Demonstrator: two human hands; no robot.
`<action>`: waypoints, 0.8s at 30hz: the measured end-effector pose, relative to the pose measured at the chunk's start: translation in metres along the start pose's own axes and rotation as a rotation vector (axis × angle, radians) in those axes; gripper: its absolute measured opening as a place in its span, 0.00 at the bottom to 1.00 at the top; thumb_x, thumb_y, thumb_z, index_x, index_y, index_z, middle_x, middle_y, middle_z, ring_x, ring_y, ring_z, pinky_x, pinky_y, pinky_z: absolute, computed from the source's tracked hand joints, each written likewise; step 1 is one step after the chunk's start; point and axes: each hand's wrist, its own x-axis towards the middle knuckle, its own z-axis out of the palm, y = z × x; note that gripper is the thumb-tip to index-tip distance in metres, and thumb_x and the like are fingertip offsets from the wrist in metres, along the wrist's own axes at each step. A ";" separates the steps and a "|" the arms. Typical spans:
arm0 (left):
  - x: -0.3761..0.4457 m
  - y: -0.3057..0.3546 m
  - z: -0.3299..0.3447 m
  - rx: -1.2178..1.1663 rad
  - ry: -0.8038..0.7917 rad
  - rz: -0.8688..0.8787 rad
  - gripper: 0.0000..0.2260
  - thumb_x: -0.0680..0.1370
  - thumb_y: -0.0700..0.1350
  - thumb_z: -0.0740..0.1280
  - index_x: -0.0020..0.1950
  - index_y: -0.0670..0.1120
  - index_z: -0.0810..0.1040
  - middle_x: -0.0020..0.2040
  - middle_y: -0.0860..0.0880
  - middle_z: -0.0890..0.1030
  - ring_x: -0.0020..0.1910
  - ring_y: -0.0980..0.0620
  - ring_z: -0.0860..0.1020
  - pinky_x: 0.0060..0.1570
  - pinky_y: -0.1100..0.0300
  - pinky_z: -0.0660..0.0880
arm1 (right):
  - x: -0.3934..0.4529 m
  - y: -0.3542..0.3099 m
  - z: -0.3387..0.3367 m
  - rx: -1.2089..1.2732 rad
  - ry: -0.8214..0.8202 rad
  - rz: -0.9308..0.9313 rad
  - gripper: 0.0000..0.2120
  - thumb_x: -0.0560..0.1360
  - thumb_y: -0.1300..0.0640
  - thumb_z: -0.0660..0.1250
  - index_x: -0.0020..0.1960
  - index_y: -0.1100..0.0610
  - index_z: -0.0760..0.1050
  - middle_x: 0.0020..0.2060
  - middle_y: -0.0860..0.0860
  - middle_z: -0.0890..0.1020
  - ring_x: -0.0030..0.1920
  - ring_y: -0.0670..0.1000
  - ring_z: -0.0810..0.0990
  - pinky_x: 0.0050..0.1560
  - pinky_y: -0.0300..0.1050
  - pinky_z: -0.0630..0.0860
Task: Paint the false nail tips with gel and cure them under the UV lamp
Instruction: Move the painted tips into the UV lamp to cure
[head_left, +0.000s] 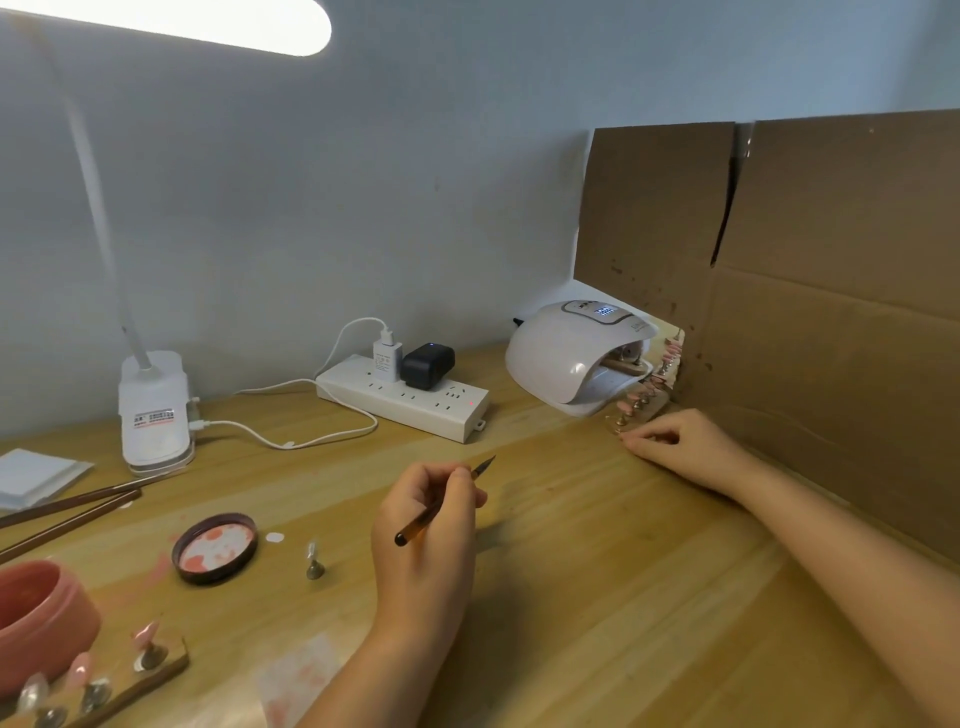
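A brush is pinched in the left hand, tip pointing far-right. The right hand's curled fingers pinch the near end of a nail-tip strip, laid on the bench beside the lamp.

Desk lamp glaring top left, soft shadows on the tabletop, wide-angle bending at the edges, slightly soft overall.

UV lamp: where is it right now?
Head view, right of centre at the back of the desk: the UV lamp sits between the power strip and the cardboard sheet.
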 end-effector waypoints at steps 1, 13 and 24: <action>0.000 0.000 0.000 -0.003 0.003 0.001 0.10 0.78 0.43 0.67 0.37 0.48 0.81 0.35 0.52 0.83 0.35 0.57 0.77 0.37 0.57 0.72 | 0.004 0.000 -0.001 -0.014 -0.008 0.016 0.04 0.73 0.45 0.70 0.46 0.39 0.82 0.42 0.44 0.85 0.43 0.48 0.80 0.49 0.51 0.78; -0.002 0.000 -0.001 -0.024 0.003 -0.002 0.10 0.77 0.41 0.67 0.36 0.49 0.80 0.34 0.51 0.83 0.35 0.58 0.77 0.38 0.58 0.70 | 0.041 -0.003 -0.010 -0.019 -0.118 0.182 0.17 0.78 0.60 0.63 0.66 0.51 0.76 0.33 0.55 0.79 0.27 0.49 0.72 0.31 0.41 0.71; -0.002 -0.003 -0.001 -0.028 -0.006 -0.011 0.10 0.78 0.42 0.67 0.36 0.49 0.81 0.34 0.51 0.83 0.33 0.59 0.77 0.33 0.67 0.71 | 0.091 0.004 -0.003 -0.019 0.099 0.593 0.09 0.77 0.62 0.53 0.48 0.60 0.72 0.30 0.57 0.80 0.21 0.50 0.72 0.22 0.34 0.66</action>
